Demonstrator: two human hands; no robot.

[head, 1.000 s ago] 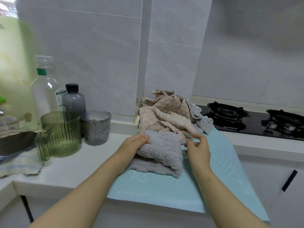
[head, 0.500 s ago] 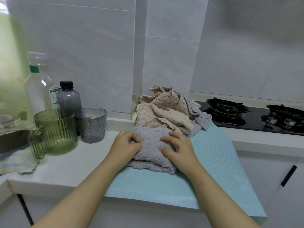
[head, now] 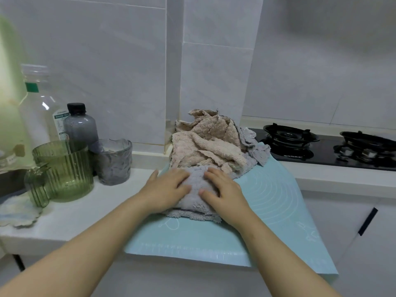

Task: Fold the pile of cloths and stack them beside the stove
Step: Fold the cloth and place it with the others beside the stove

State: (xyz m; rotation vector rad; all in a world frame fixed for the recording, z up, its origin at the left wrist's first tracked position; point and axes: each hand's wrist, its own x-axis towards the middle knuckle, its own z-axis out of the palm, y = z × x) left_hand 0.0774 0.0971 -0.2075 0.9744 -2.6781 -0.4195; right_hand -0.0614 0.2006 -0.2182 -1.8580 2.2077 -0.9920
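Observation:
A folded grey cloth [head: 196, 189] lies on a pale blue mat [head: 267, 200] on the counter. My left hand [head: 165, 189] lies flat on its left half with straight fingers. My right hand [head: 222, 192] presses flat on its right half. Just behind it sits a loose pile of beige cloths [head: 205, 144], with more grey cloth [head: 259, 152] sticking out at the pile's right side. The black gas stove [head: 325, 146] is set in the counter to the right of the pile.
On the left of the counter stand a green ribbed jug [head: 64, 168], a grey glass cup [head: 112, 160], a dark bottle [head: 80, 125] and a clear bottle [head: 40, 103]. A small pale cloth [head: 18, 213] lies at the far left. The mat overhangs the counter's front edge.
My left hand has opened from a curled hold on the grey cloth to lie flat on it. Both hands have flattened the cloth and slid slightly apart.

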